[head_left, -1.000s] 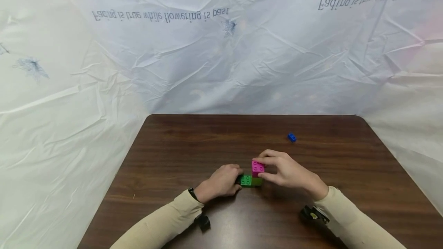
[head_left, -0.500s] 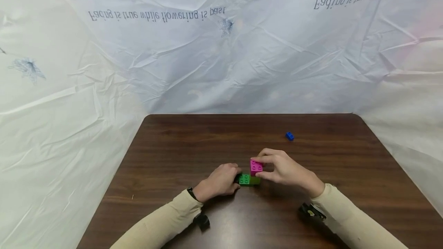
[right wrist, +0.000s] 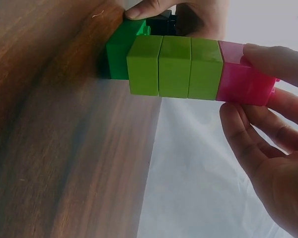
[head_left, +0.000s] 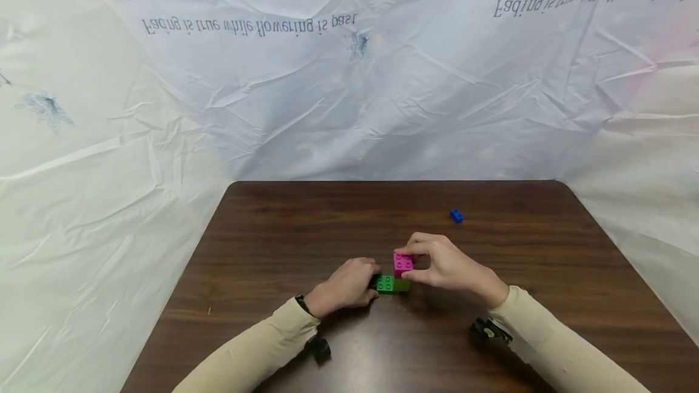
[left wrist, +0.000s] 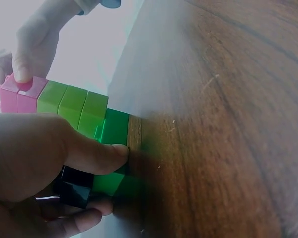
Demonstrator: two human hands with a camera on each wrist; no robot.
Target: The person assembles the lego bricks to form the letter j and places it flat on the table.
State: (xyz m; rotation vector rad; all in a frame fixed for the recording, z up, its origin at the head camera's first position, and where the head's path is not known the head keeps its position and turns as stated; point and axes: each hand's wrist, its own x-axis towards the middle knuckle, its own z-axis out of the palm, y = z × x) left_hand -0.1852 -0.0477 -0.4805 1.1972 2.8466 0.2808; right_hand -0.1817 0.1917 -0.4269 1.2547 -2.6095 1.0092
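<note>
A pink toy building brick (head_left: 403,264) tops a column of several lime green bricks (right wrist: 175,67). The column stands on the right end of a longer green brick (head_left: 384,284) lying on the table. My right hand (head_left: 445,262) pinches the pink brick between thumb and fingers; it meets the uppermost lime brick in both wrist views. With my left hand (head_left: 352,284) I grip the green brick's left end, thumb on its near side. A black brick (left wrist: 74,186) sits on that end, partly hidden under the left palm.
A small blue brick (head_left: 456,216) lies on the dark wooden table (head_left: 306,217), farther back and right of the column. A pale printed sheet (head_left: 327,96) hangs behind the table and along its sides.
Both hands keep their holds, and the bricks stay stacked the same way. Only a slight shift of the head view shows.
</note>
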